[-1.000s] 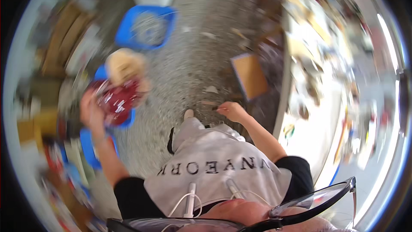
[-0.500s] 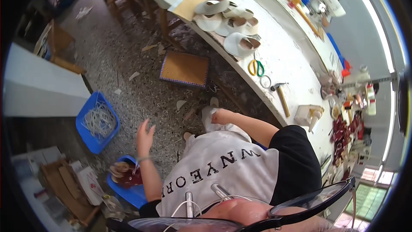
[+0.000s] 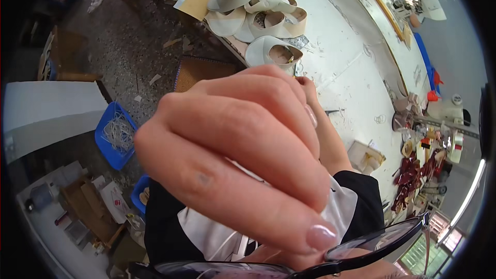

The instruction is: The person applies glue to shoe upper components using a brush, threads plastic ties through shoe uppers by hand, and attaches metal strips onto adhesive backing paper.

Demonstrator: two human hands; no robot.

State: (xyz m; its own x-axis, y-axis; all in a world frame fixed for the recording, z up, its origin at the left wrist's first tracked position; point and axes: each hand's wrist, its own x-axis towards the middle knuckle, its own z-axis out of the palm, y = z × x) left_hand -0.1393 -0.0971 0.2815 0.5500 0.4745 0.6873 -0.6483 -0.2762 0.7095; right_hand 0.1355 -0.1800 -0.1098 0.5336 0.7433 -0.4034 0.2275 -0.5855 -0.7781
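Left hand (image 3: 237, 160), fingers together, is touching the black-framed glasses (image 3: 356, 250); gripping the frame, not lens, seems advisable.

A hand (image 3: 243, 160) fills the middle of the view, raised close to the camera, its fingertips (image 3: 321, 236) touching the black-framed glasses (image 3: 361, 250) at the lower edge — which hand it is cannot be told. Behind it, curved cream shoe-upper pieces (image 3: 258, 15) lie heaped on the long white surface (image 3: 351, 67). A blue plastic basket of pale strips (image 3: 116, 134) sits on the speckled floor (image 3: 129, 46).
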